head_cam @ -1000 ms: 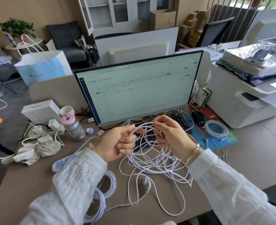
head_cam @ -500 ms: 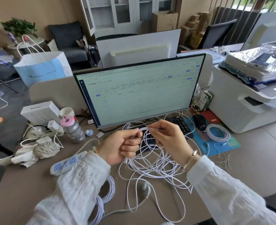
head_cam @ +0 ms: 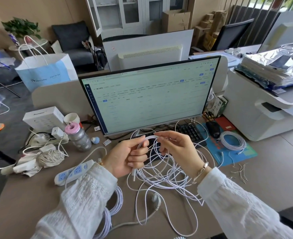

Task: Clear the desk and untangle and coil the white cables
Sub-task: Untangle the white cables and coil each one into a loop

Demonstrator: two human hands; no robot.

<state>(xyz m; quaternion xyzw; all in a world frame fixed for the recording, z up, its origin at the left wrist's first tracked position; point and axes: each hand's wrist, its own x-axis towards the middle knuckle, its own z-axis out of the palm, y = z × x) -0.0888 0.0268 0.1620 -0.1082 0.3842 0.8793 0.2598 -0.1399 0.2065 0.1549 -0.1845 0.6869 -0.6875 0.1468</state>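
A tangle of thin white cable (head_cam: pixel 166 176) hangs in loose loops from both hands down onto the desk (head_cam: pixel 271 169) in front of the monitor. My left hand (head_cam: pixel 126 157) is closed around a bundle of its loops, a plug end sticking out below the palm. My right hand (head_cam: pixel 178 149) pinches one strand between thumb and forefinger just right of the left hand. A neat white coil (head_cam: pixel 232 140) lies on the blue mat at right. Another coiled white cable (head_cam: pixel 113 209) lies under my left sleeve, partly hidden.
A monitor (head_cam: pixel 150 95) stands right behind the hands, a black keyboard (head_cam: pixel 188 131) and mouse (head_cam: pixel 213 129) under it. Left: power strip (head_cam: pixel 71 171), grey bottle (head_cam: pixel 78 137), white box (head_cam: pixel 42 116), pile of cords and cloth (head_cam: pixel 44 157). A printer (head_cam: pixel 262 109) stands at the right.
Both hands have stayed close together holding the white cable. The right hand's fingers have shifted from a grasp over the loops to a pinch on one strand.
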